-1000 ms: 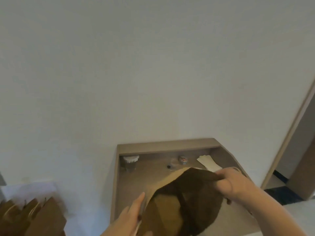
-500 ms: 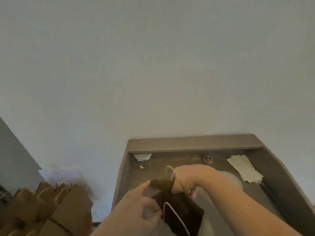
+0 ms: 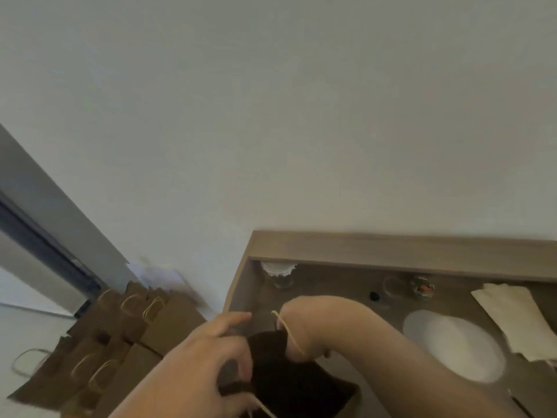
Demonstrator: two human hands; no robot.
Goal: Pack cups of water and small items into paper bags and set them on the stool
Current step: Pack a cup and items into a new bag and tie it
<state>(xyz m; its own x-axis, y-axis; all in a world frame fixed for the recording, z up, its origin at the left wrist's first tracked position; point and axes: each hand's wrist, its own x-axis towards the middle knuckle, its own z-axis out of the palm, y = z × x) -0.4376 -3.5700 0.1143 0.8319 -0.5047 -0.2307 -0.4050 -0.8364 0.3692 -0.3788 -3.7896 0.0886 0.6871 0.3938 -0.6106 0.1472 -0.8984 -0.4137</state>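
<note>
A dark brown paper bag [image 3: 297, 384] stands open at the near edge of the desk [image 3: 391, 251], low in the view and partly cut off by the bottom edge. The left hand [image 3: 208, 357] grips the bag's left rim, its fingers [image 3: 241, 365] curled onto the paper, though blur softens the detail. The right hand [image 3: 303, 325] bends sharply at the wrist over the bag's far rim. Its fingers are hidden behind the paper, so it cannot be told whether they hold anything. A pale cord handle [image 3: 287, 330] lies across that wrist.

Farther back on the desk, a covered cup [image 3: 278, 274] stands in the left corner, well apart from the bag. A few small items [image 3: 422, 288] sit along the back rim, too blurred to name. A white round object [image 3: 455, 345] and a cream paper [image 3: 518, 318] lie to the right. To the left, beyond the desk, a stack of paper bags [image 3: 126, 336] leans together.

The likely risks are these. The handle could snag the wrist and drag the bag over. The thin rim could tear under opposing pulls. The bent forearm could sweep the desk's contents. A bag not fully squared could later tip a cup of water.
</note>
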